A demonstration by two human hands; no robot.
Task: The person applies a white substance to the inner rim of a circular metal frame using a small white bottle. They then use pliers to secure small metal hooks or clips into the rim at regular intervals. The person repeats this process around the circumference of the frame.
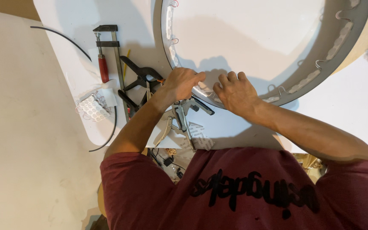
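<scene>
A large round grey frame (349,33) with a white inner face lies on the white table (354,102). A strip of small clear light modules (336,44) runs along the inside of its wall. My left hand (183,81) pinches the near rim of the frame, fingers closed on the module strip there. My right hand (235,91) rests right beside it on the same rim, fingers curled over the edge and pressing on the strip. What lies under the fingers is hidden.
Left of my hands lie black spring clamps (140,76), a bar clamp with a red handle (103,68), locking pliers (180,117) and a loose bundle of light modules (93,107). A black cable (60,36) curves across the table's left edge.
</scene>
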